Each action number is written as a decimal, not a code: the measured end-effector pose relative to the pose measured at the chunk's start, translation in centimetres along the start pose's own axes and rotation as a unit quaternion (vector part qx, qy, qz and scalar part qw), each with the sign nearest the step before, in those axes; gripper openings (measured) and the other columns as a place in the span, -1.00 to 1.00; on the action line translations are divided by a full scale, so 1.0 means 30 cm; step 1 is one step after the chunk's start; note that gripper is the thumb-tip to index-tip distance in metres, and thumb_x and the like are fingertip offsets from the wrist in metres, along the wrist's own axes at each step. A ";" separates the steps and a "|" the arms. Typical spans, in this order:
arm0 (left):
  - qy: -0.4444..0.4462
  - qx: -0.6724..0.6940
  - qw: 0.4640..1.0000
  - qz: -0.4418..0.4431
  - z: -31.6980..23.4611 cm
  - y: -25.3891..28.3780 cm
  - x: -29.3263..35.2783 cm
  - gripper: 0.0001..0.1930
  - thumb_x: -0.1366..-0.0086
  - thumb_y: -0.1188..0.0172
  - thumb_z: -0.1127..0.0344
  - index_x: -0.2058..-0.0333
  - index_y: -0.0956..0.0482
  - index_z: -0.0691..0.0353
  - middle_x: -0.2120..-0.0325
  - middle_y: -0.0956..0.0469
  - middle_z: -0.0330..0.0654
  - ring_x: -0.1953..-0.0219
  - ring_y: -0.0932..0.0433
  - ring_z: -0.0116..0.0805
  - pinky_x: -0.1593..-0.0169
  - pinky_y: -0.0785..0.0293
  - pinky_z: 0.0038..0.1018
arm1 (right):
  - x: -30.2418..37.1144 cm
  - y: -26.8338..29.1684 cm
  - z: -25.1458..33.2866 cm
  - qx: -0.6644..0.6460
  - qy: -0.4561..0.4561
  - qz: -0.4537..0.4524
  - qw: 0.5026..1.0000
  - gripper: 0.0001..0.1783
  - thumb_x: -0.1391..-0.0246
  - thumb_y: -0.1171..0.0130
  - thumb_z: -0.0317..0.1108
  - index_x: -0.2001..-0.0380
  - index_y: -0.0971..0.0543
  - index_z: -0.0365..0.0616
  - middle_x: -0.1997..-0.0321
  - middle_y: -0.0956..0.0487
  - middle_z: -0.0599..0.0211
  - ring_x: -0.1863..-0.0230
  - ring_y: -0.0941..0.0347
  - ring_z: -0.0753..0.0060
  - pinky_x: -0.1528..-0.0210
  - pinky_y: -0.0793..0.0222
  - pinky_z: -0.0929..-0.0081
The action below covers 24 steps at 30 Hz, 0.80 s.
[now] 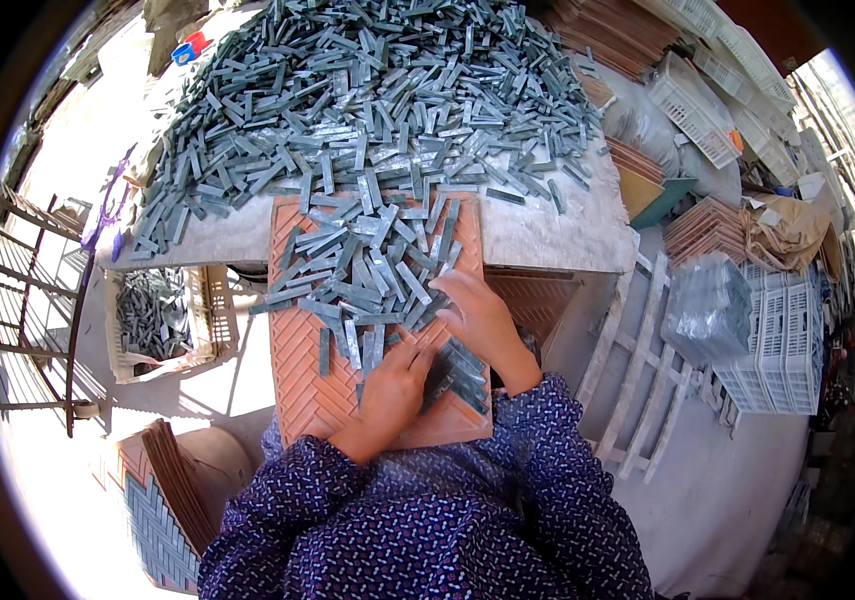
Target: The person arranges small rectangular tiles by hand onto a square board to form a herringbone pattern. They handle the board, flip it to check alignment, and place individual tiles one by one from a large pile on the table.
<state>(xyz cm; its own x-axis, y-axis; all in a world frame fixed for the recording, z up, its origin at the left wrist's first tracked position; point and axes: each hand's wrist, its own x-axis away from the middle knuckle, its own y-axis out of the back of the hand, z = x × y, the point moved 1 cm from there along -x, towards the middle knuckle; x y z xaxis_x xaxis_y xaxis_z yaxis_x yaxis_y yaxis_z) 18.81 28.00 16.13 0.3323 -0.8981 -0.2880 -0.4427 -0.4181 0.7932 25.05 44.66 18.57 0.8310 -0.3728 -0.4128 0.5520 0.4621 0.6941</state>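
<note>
A terracotta-coloured tray (298,375) moulded with a herringbone pattern leans from my lap onto the table edge. Loose grey-green stone strips (378,255) lie heaped on its upper part. At its lower right, several dark strips (463,378) sit fitted side by side in the pattern. My left hand (393,387) rests low on the tray beside these strips, its fingers pressed together; whatever is at the fingertips is hidden. Over the right edge of the loose heap is my right hand (486,318), fingers apart, with nothing visible between them.
A large pile of similar strips (388,100) covers the table (568,235). To the left stand a crate of strips (210,310) and stacked trays (163,500), the front one filled with strips. On the right are a wooden pallet (633,375), white plastic crates (783,340) and wrapped sheets (708,310).
</note>
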 end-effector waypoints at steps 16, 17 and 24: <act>0.069 0.020 0.997 -0.042 0.046 0.088 -0.094 -0.79 -0.07 -0.19 0.41 0.29 -0.48 0.30 0.37 -0.44 -0.09 0.32 -0.50 -0.10 0.29 -0.46 -0.28 | 0.120 0.093 -0.034 0.015 -0.105 0.055 0.993 -0.77 0.13 -0.26 -0.43 0.33 -0.55 -0.22 0.35 -0.50 0.15 0.37 -0.46 0.12 0.33 -0.39 0.34; 0.055 0.030 0.997 -0.037 0.039 0.086 -0.076 -0.80 -0.06 -0.19 0.41 0.30 -0.47 0.30 0.39 -0.44 -0.08 0.32 -0.49 -0.08 0.28 -0.46 -0.28 | 0.140 0.101 -0.021 0.011 -0.114 0.036 0.993 -0.78 0.13 -0.27 -0.44 0.34 -0.55 -0.23 0.37 -0.50 0.16 0.41 -0.46 0.18 0.36 -0.38 0.39; 0.067 0.019 0.997 0.033 0.008 0.019 0.008 -0.78 -0.06 -0.20 0.42 0.30 -0.45 0.31 0.41 -0.43 -0.03 0.33 -0.48 -0.03 0.27 -0.45 -0.26 | 0.295 0.125 0.077 0.001 -0.245 0.014 0.969 -0.75 0.13 -0.26 -0.47 0.29 -0.57 -0.19 0.42 -0.49 0.18 0.51 -0.45 0.25 0.45 -0.35 0.42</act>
<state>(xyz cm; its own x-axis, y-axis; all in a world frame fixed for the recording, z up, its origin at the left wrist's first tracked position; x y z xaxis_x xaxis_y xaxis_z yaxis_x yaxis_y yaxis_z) 18.43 27.49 16.38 0.4090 -0.8985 -0.1597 -0.4980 -0.3664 0.7860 34.32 41.23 18.88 0.7138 -0.6974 -0.0644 0.5285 0.4761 0.7028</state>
